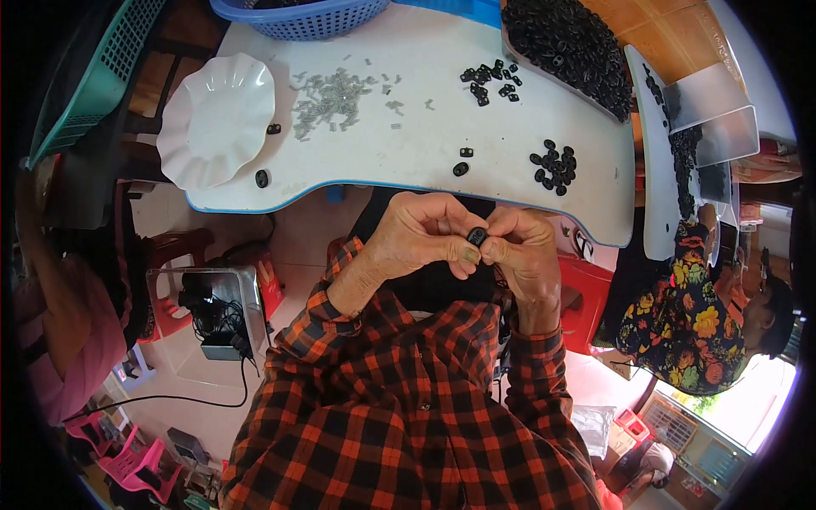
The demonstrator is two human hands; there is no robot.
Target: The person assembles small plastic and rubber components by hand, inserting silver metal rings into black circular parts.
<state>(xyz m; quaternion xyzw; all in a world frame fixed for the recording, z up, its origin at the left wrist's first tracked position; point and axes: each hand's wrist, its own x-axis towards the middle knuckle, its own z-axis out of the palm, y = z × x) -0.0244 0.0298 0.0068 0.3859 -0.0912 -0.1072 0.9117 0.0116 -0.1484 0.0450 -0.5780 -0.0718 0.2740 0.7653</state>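
A small black oval plastic piece with two holes (478, 235) is held up in front of my chest, just off the table's near edge. My left hand (421, 235) pinches it between thumb and forefinger from one side. From the other side, the thumb and fingertips of my right hand (523, 246) close on its edge. On the table ahead lie a loose black oval piece (461, 169) and a smaller black piece (467, 152). A cluster of black ovals (554, 167) sits to the right, with smaller black parts (491, 82) grouped farther back.
Small clear plastic pieces (331, 100) are scattered on the white table (408, 51), beside a wavy white plate (217, 119). A blue basket (306, 21) and a tray heaped with black parts (565, 51) stand behind. A co-worker in a flowered top (680, 327) sits at right.
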